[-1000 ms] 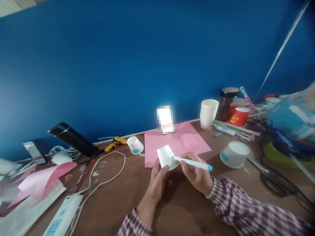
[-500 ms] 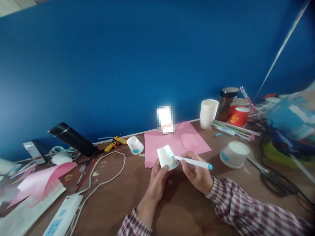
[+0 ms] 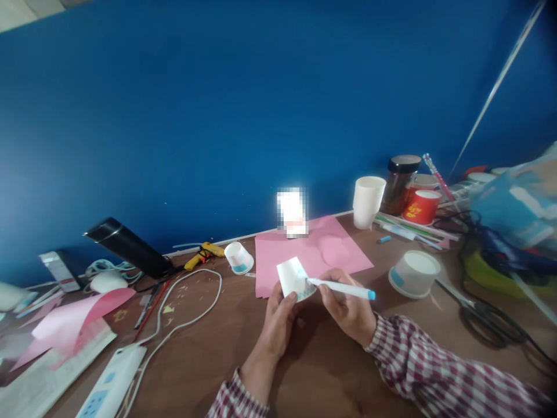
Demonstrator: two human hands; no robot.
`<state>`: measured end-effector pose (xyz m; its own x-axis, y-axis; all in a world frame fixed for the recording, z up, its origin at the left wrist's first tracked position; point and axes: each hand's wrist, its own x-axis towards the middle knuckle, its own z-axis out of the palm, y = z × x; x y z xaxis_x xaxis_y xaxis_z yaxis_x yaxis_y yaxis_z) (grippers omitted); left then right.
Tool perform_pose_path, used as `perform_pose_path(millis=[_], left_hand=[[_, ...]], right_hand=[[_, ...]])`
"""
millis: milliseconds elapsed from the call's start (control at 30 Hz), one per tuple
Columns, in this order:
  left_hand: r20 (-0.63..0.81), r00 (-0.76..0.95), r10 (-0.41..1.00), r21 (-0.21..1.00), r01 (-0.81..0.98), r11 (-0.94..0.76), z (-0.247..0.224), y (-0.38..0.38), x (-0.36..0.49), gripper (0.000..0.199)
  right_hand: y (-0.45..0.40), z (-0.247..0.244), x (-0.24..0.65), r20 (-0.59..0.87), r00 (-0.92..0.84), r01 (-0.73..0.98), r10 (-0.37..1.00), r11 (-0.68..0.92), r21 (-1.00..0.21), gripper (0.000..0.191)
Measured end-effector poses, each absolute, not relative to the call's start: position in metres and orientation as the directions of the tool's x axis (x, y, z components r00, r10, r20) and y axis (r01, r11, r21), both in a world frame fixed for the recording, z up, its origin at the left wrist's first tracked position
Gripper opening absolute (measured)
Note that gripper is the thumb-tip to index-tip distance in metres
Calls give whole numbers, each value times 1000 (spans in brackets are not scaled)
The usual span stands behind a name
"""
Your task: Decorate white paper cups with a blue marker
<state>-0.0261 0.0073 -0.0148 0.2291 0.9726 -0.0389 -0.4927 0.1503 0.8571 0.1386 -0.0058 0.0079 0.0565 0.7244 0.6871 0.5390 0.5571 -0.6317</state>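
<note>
A small white paper cup (image 3: 290, 275) with light-blue marks on its side is tilted in my left hand (image 3: 279, 319), whose thumb and fingers wrap its lower end. My right hand (image 3: 346, 307) is closed round a white marker (image 3: 346, 287) with a light-blue end. The marker's tip points left and meets the cup's side. Behind the hands lies a pink paper sheet (image 3: 300, 249) on the brown table (image 3: 331, 371).
Left of the pink sheet are a white cup (image 3: 239, 258), a yellow glue gun (image 3: 204, 254) and a looped white cable. On the right stand stacked white cups (image 3: 368, 200), a red cup (image 3: 422, 206), an overturned cup (image 3: 414, 274) and black scissors (image 3: 487, 322).
The marker tip has shifted very slightly on the cup's side. Both hands keep nearly the same place and hold.
</note>
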Motion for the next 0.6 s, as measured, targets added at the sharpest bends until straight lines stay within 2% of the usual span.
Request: perform_pose_path(millis=[600], left_hand=[[-32,274,961,849,-499,170,-14,7,-27,41]], right_hand=[[-6,9,138,668,84,513,739,543,-665,5]])
